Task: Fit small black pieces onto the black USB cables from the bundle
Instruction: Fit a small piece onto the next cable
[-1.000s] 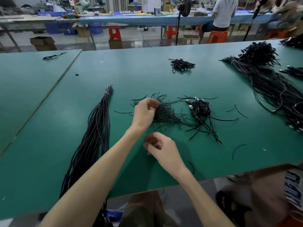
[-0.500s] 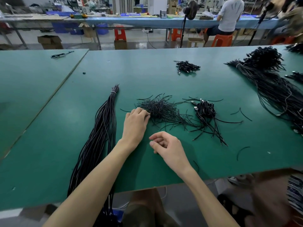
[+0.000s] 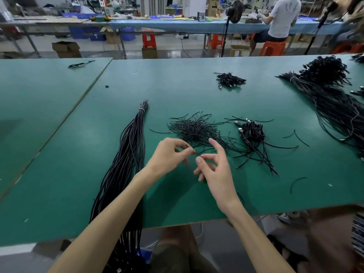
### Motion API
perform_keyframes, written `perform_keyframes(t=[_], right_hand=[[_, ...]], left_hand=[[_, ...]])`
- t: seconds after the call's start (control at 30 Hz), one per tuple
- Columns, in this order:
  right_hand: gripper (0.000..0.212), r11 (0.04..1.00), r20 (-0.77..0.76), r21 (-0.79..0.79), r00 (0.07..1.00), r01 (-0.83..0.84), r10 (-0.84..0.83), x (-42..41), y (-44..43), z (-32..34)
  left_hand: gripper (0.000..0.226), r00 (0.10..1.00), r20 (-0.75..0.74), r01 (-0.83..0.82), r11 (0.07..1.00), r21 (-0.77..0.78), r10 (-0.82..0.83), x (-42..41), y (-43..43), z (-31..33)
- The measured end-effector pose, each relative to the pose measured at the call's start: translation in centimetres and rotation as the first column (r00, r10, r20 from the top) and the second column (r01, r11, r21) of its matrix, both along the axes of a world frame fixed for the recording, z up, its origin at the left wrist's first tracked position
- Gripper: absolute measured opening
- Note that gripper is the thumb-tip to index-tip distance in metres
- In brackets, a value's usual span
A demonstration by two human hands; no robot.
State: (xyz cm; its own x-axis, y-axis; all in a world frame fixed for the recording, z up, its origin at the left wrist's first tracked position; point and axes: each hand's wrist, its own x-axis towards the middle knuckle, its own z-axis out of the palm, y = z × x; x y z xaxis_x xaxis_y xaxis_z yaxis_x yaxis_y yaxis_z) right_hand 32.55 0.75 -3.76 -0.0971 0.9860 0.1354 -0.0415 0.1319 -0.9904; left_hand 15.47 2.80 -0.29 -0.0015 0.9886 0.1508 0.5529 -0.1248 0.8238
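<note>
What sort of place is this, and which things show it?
Probably a cable-assembly workshop: long green worktables, tied bundles of black cables, and another person seated on an orange stool at a blue bench behind.

Green worktop [image 3: 197, 91] carries tied cable bundle [image 3: 130, 154] at left, loose strand pile [image 3: 194, 129] centre, coiled USB cables [image 3: 252, 133] beside it.

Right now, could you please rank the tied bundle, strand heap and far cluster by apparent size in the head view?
Largest first:
tied bundle
strand heap
far cluster, though distance may shrink it
</note>
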Motion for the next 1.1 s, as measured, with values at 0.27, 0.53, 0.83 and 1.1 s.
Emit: perform_keyframes(t=[0.27,0.53,0.83,1.1], right_hand=[[0.012,1.0,0.098,0.028,0.995,0.012,-0.014,0.2,-0.1,-0.3],[0.009,1.0,0.127,0.004,0.992,-0.03,0.03,0.1,-0.4,0.1],[0.008,0.998,0.154,0.007,0.986,-0.058,0.056,0.2,-0.4,0.0],[0.009,0.999,0.168,0.015,0.985,-0.046,0.043,0.2,-0.3,-0.1]], left_hand=[[0.012,0.994,-0.006,0.112,0.991,-0.07,-0.113,-0.9,-1.4,0.5],[0.021,0.871,-0.388,-0.313,0.949,0.035,0.301,-5.9,-1.7,1.4],[0.04,0.557,-0.748,-0.58,0.814,-0.039,0.361,-8.2,-1.6,0.0],[0.03,0.656,-0.622,-0.611,0.784,-0.105,0.428,-10.5,-1.0,0.1]])
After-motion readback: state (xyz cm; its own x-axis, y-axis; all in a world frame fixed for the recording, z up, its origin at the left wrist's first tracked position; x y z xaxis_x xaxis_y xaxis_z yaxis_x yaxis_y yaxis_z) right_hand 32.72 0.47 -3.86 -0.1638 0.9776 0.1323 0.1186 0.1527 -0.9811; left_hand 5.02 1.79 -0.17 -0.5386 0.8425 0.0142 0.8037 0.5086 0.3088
